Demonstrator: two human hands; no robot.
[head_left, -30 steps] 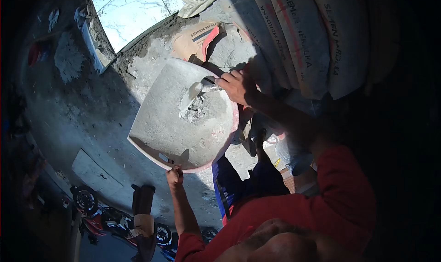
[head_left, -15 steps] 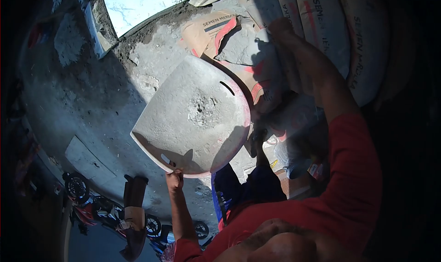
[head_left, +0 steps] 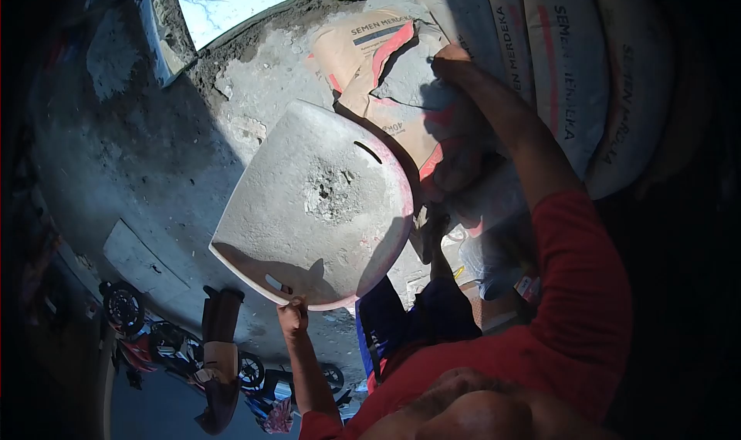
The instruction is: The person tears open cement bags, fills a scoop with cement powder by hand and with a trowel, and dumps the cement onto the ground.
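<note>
My left hand is closed around the near rim of a pale plastic scoop, beside its slot handle. The scoop is tilted, coated in grey dust, with a clump of grey cement powder in its middle. Beyond its far side lies a torn-open paper cement bag, grey powder showing in the opening. My right hand is at the right edge of that opening, fingers curled; what they grip, if anything, is hidden.
Several full cement bags stand in a row at the right. A flat board lies on the concrete floor at the left. Motorbikes are at the lower left. Bright sunlit water or sheeting lies at the top.
My right hand has come left and lower, closer to the bag's opening. The scoop has shifted slightly left and toward me, with my left hand still on its rim.
</note>
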